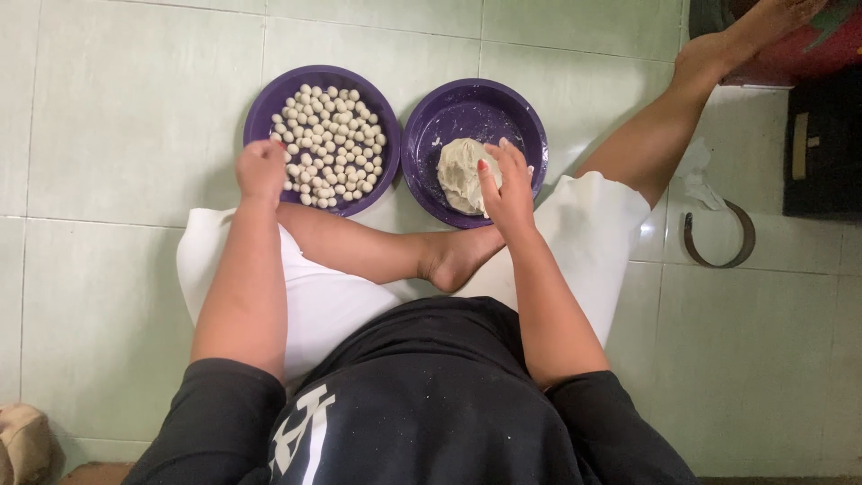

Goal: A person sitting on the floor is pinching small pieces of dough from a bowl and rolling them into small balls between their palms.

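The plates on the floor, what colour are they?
Both plates are purple, seen clearly in the head view.

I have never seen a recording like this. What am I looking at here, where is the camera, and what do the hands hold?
There is no machine here. One camera sits on a person's head and looks down, so you see that person's own arms and legs as they sit on a tiled floor. Two purple bowls stand side by side. The left bowl holds many small pale dough balls. The right bowl holds one lump of dough. The right hand rests on that lump. The left hand is closed at the rim of the left bowl; what it holds, if anything, cannot be seen. A metal ring lies to the right.
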